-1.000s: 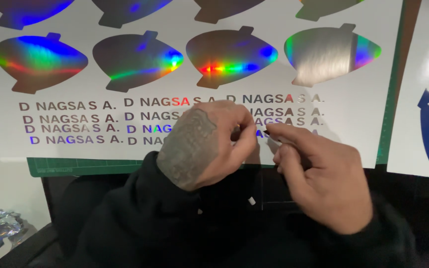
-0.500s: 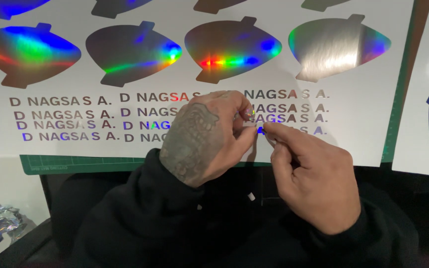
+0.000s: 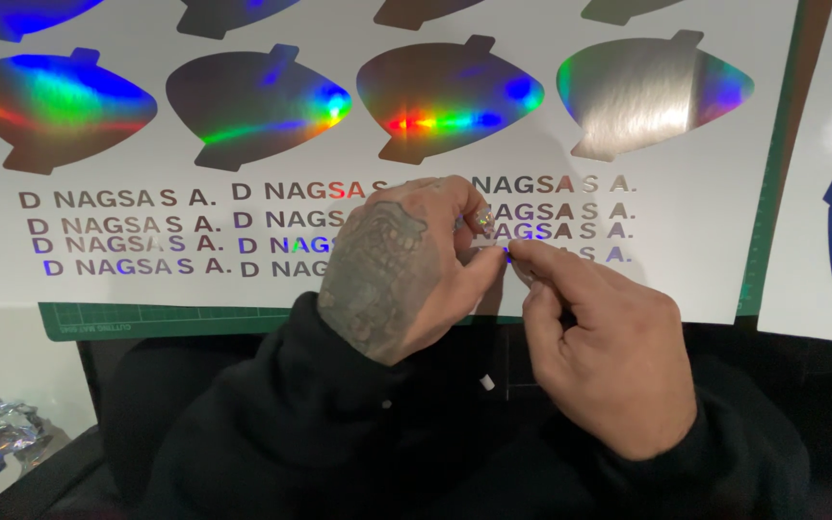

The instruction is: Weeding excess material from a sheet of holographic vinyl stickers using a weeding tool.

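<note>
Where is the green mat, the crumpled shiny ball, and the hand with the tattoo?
green cutting mat [image 3: 161,318], head view, front edge.
crumpled foil scrap [image 3: 2,433], head view, middle.
left hand [image 3: 387,274], head view, tattooed back.

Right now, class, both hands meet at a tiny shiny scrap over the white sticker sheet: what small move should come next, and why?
Probably a gentle pull of the scrap off the fingertips. The left hand and right hand pinch together just above the white sheet, and the bit seems stuck between them.
</note>
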